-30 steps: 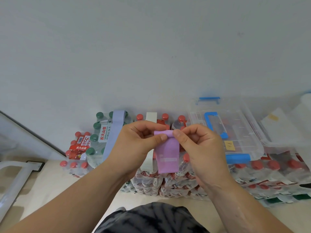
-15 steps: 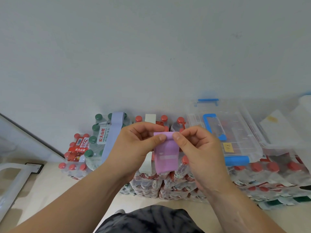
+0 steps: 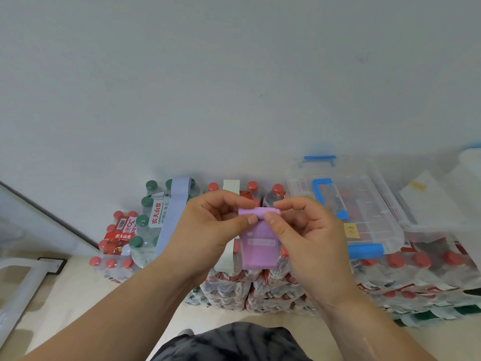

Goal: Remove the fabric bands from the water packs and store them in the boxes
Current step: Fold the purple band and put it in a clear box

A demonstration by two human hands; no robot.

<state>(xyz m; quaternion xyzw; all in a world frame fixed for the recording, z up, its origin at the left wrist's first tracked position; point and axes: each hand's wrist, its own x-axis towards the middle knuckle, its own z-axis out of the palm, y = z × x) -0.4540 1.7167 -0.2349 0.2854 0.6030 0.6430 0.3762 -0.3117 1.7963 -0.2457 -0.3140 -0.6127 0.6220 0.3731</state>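
Purple band [image 3: 258, 243] hangs pinched at its top between both hands' fingers [image 3: 250, 219].

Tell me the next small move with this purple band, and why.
Probably carry the purple band right to the clear storage box. The left hand and right hand both pinch its top edge, so it is already off the water packs, and the box sits just right of the hands.

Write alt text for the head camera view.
The left hand and right hand pinch the top of a purple band above water packs. Behind, a pale blue band and a white band wrap packs; a clear box sits at right.
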